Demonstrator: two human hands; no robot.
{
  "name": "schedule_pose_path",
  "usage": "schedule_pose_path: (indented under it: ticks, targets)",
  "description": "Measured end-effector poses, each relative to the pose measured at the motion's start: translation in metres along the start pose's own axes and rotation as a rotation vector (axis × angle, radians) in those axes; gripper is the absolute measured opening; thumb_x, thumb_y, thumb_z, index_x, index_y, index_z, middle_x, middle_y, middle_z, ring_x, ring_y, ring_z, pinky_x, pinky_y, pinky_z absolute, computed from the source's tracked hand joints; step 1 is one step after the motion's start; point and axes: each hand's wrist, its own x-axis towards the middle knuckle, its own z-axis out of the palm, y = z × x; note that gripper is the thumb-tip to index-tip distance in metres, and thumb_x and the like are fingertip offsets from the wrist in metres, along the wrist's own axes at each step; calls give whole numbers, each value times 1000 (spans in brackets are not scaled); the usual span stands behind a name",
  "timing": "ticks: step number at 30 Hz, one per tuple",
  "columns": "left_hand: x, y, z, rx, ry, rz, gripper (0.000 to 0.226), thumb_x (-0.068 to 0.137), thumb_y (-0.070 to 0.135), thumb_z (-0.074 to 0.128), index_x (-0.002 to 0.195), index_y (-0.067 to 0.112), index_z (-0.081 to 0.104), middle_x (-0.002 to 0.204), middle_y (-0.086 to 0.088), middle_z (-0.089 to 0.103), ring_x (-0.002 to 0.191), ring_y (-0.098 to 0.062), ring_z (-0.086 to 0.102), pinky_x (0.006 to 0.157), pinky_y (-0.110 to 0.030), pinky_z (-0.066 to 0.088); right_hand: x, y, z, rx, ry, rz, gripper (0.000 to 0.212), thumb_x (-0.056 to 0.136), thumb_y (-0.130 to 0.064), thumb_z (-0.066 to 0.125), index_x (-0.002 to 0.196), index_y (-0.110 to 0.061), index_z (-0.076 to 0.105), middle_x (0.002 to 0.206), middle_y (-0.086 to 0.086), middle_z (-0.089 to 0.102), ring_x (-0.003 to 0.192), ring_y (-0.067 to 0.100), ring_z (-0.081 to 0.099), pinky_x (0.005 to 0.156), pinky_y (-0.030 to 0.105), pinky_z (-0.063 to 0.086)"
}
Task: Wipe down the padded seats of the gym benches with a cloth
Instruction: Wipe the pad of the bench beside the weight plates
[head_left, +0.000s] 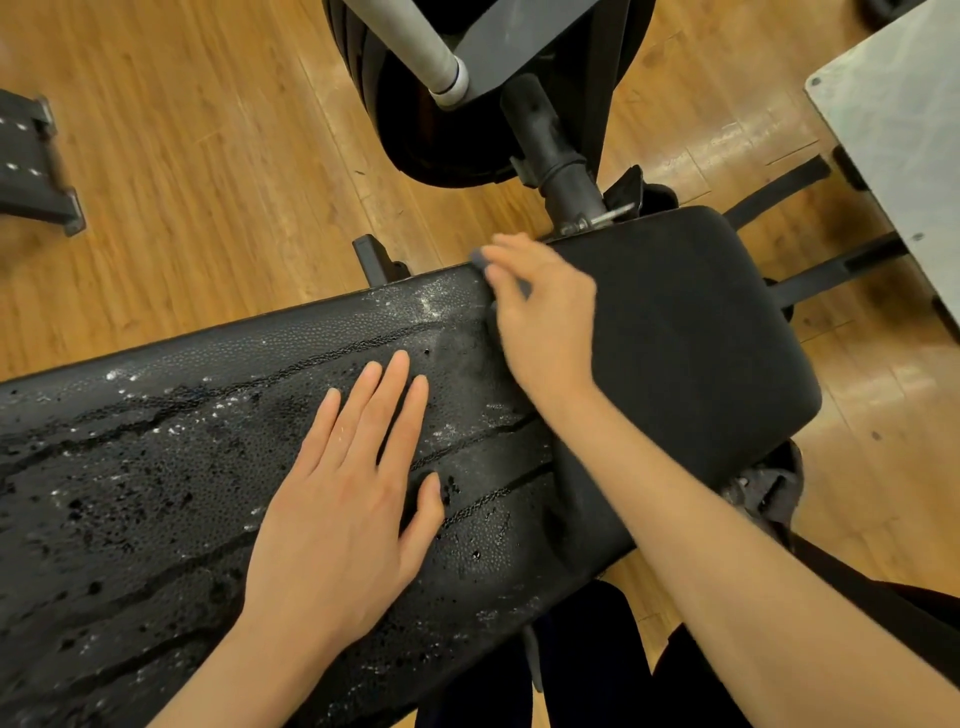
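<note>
A long black bench pad, cracked and flecked with white, runs from the left edge to the middle. My left hand lies flat on it with straight fingers. Beside it on the right is a smoother black seat pad. My right hand sits over the seam between the two pads near the far edge, fingers curled round a small grey cloth. Only a corner of the cloth shows past the fingertips.
Black weight plates and a grey bar stand just beyond the bench on its frame post. A grey metal plate fills the right corner. Another black frame sits at the left on the wooden floor.
</note>
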Motion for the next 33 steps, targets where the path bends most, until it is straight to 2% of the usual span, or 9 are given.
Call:
schedule_pose_path:
  ticks: [3,6,9,13,17,20,26,30,33]
  targets:
    - [0,1,-1,2,0,3,69,98,43,31,156,7,27,165,-10,20,153,-25,18,123,-44,15,8,17,-21,-32,-133,-140,25,89,-2,62,109,-10,75,117,3,70,116,10,59,107,12,34]
    - [0,1,0,13,3,3,68,99,44,30,157,7,26,165,-9,20,153,-24,17,123,-43,14,32,51,-47,-138,58,29,26,87,-5,63,108,-13,75,112,-6,70,112,15,62,105,19,42]
    - [0,0,2,0,14,-4,68,99,44,29,156,7,26,165,-10,20,153,-25,18,123,-44,16,12,32,-31,-64,214,171,25,85,2,62,104,-8,76,109,6,73,105,20,65,96,27,50]
    - [1,0,2,-10,11,0,68,99,43,29,156,6,28,165,-11,20,153,-26,19,122,-45,17,-64,1,-26,33,-25,-36,27,90,1,63,115,-7,72,122,4,68,123,20,56,105,31,45]
    - [1,0,2,1,3,0,69,99,44,30,156,6,27,165,-10,20,153,-25,18,122,-45,17,-13,13,-18,-19,43,15,26,91,1,61,114,-4,71,120,9,69,126,26,56,108,48,43]
    - [1,0,2,19,14,-3,68,99,44,29,156,7,26,165,-10,20,153,-26,18,121,-45,18,15,4,-2,9,92,92,25,91,3,60,114,-2,71,120,10,69,125,27,57,108,45,44]
    - [0,0,2,8,21,-8,69,99,44,33,156,7,26,166,-10,18,153,-25,18,121,-44,18,-49,-2,-22,-24,-64,-23,28,93,-1,62,119,-7,70,127,5,66,129,18,54,115,33,35]
    - [1,0,2,23,29,-7,69,99,45,33,156,7,27,165,-11,20,153,-25,18,120,-44,17,21,-8,6,-45,13,42,25,93,-2,60,114,-8,72,122,5,68,122,18,58,107,35,43]
    - [1,0,3,26,31,-3,69,100,45,34,156,7,26,165,-11,19,153,-25,17,120,-44,17,-7,-16,4,-34,-39,-19,27,93,-1,60,116,-9,71,127,4,66,128,19,54,110,36,41]
